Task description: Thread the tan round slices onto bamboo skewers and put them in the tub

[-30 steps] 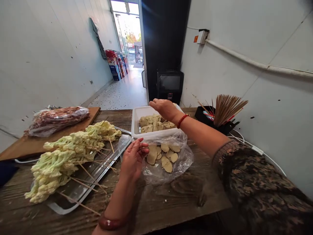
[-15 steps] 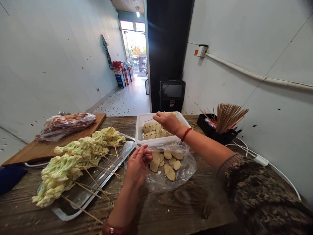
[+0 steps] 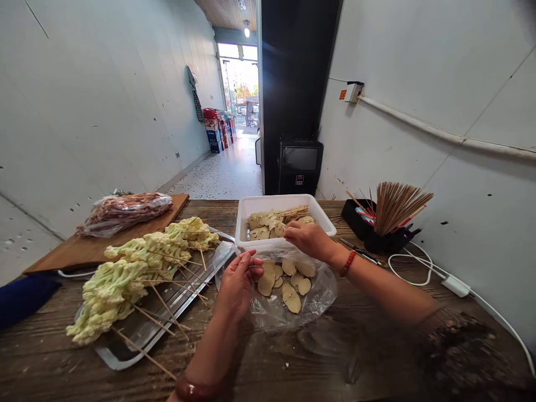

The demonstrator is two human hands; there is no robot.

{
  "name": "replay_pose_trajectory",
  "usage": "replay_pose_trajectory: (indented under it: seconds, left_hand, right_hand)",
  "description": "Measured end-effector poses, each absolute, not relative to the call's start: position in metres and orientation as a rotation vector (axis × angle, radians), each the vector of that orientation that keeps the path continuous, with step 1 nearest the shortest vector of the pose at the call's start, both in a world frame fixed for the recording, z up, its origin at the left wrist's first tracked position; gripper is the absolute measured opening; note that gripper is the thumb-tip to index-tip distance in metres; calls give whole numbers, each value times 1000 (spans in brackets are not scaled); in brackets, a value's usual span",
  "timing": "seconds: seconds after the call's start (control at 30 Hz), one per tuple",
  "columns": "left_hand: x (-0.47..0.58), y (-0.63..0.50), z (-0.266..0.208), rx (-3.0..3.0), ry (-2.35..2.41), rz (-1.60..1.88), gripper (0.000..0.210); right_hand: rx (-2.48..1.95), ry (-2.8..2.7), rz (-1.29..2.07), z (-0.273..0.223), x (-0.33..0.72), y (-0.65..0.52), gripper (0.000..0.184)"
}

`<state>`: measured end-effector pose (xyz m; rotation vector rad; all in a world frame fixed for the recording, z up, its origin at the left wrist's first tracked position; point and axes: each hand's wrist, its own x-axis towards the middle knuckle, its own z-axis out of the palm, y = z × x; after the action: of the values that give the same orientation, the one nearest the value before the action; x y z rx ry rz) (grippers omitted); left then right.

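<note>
My left hand [image 3: 239,279] is raised at the left side of a clear plastic bag [image 3: 320,290], thumb and fingers pinched together. Something thin may be between its fingertips, too small to make out. On the bag lie several pale potato slices [image 3: 292,297]. My right hand [image 3: 310,239], fingers closed, hovers over the near right rim of a white plastic tray [image 3: 244,223]; what its fingertips hold, if anything, is hidden. Inside that tray are skewered potato slices [image 3: 260,233], with bamboo stick ends [image 3: 295,212] toward the right.
At left, skewered cauliflower [image 3: 138,262] covers a metal tray [image 3: 146,343]. Behind it, bagged meat skewers [image 3: 129,213] rest on a wooden board [image 3: 75,248]. A black holder [image 3: 381,241] with bamboo skewers [image 3: 396,206] stands at right, near a white cable [image 3: 456,286].
My right hand has drawn back from above the white tray to its near right rim, uncovering skewers inside. The left hand stays nearly in place. The view has shifted slightly.
</note>
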<state>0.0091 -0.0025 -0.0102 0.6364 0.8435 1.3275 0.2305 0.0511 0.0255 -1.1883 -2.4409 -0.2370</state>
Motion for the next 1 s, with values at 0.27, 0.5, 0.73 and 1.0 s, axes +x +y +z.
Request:
replay_pose_trajectory:
  seconds: [0.27, 0.5, 0.73, 1.0]
  left_hand:
    - [10, -2, -10, 644, 841, 1331, 35]
    - [10, -1, -11, 630, 841, 1322, 33]
    - [8, -1, -13, 678, 807, 1331, 35]
    - [12, -4, -5, 651, 577, 1263, 32]
  right_hand:
    - [-1163, -2438, 195, 44, 237, 62, 17]
    - [-1585, -2383, 99, 48, 224, 46, 33]
    - [-1647, -2223, 77, 50, 238, 47, 19]
    - [-1170, -1961, 489, 39, 240, -4, 23]
